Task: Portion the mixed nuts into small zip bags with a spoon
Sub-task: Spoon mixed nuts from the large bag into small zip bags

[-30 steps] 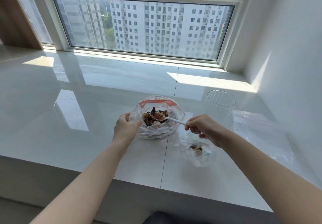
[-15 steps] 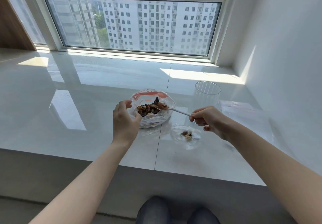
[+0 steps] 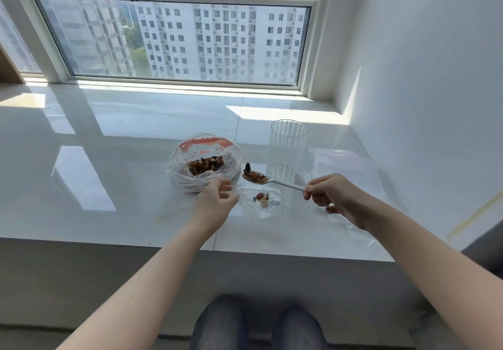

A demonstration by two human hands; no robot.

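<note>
Fingers of the left hand (image 3: 215, 205) hang loosely curled and hold nothing, just in front of the big clear plastic zip bag with a red seal strip (image 3: 206, 163), which slumps open on the glossy white stone sill (image 3: 109, 175). A brown-and-dark heap of mixed nuts (image 3: 206, 164) lies in its bottom. That film looks thin and limp, so the mouth would likely fold shut unless it is held by the rim.

Next to the right, the small clear zip bag (image 3: 261, 200) lies on the sill with only a few nuts inside; it looks very light and slippery, liable to slide or collapse, and is probably best pinched at one lip of the opening. Above its far edge hovers the white plastic spoon (image 3: 268, 181), its bowl heaped with nuts, one dark piece standing proud and apt to roll off if the spoon tilts.

Behind stands a tall ribbed clear tumbler (image 3: 285, 153), seemingly empty and probably easy to knock over. The right hand (image 3: 334, 197) pinches the spoon's handle end between thumb and fingertips. More flat clear bags (image 3: 343, 167) lie farther right.
</note>
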